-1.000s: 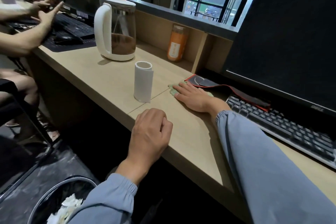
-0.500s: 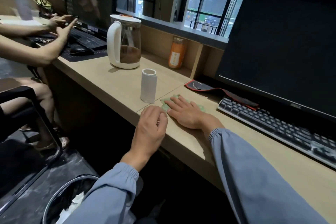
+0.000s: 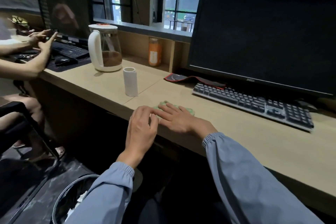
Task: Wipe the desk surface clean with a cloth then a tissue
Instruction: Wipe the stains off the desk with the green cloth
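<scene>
Your head-worn wide-angle camera looks forward and down from close above the front edge of the long pale wooden desk [image 3: 245,138], your left hand [image 3: 141,131] and right hand [image 3: 180,120] just below centre, the large black monitor [image 3: 263,32] filling the upper right, dark floor [image 3: 21,196] lower left.

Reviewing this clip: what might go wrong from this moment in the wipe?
1. The green cloth lies under the flat right hand, close to the front edge of the desk. A further pull toward the body might drag it off, perhaps toward the bin below.
2. The tissue roll stands upright on the desk just beyond the cloth. A wide sweep that way may topple it.
</scene>
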A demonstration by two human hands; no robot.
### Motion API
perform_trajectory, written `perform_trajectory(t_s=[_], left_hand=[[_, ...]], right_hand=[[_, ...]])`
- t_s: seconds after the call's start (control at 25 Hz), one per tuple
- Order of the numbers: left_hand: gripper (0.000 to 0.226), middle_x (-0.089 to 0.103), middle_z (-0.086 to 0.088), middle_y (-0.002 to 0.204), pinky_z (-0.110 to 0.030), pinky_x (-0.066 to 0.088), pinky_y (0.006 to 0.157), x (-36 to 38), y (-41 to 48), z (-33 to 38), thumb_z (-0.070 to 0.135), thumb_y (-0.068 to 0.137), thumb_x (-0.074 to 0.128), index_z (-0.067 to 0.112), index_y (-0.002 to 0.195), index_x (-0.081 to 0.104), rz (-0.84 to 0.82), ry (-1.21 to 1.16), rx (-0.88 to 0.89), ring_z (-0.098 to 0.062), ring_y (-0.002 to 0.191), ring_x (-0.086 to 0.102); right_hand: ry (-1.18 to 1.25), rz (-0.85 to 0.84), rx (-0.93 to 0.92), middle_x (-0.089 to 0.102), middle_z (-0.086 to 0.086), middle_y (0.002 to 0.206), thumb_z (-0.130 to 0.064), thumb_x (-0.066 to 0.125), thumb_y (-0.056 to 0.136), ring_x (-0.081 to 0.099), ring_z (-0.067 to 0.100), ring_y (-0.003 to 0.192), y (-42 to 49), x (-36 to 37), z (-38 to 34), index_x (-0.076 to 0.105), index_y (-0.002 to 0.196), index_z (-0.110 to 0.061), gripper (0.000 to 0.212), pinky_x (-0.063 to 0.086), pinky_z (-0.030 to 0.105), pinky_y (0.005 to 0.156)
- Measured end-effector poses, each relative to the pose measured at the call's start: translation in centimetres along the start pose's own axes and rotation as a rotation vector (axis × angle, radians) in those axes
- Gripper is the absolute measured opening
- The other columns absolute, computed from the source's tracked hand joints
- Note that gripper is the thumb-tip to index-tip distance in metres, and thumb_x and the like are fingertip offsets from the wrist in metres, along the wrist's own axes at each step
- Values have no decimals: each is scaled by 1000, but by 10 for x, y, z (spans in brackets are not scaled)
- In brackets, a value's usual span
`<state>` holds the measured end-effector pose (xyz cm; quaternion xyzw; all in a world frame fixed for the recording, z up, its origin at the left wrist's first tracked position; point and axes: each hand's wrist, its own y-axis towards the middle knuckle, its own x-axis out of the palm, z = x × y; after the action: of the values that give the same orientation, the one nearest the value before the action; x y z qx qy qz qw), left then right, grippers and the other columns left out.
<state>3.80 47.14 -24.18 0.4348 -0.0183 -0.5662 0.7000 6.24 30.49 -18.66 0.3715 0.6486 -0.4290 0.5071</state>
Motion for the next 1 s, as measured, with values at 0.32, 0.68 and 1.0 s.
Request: perform_trajectory(t_s=[0.32,0.68,1.0], left_hand=[[26,61,4,103,-42,49,90,58,-13,95,28,97,43,16,101,66,-202,-56,194,-18,98,57],[22,59,4,101,-39,48,87,140,-51,211,30,100,44,17,100,61,-436,-83,515,-18,92,56],[29,61,4,108,-43,45,95,186,-61,255,37,104,43,19,108,66,-553,45,593,-21,101,58]], right_hand=[[48,46,299,-6,-15,168,-60,14,104,-12,8,154,-165,20,115,2,157,-50,55,-6,45,123],[87,69,722,-7,-14,168,-58,14,105,-11,12,154,-344,40,202,2,159,-45,57,-2,47,124],[124,76,836,-7,-15,168,-65,9,102,-12,11,154,-372,33,270,1,158,-47,60,-3,48,122]])
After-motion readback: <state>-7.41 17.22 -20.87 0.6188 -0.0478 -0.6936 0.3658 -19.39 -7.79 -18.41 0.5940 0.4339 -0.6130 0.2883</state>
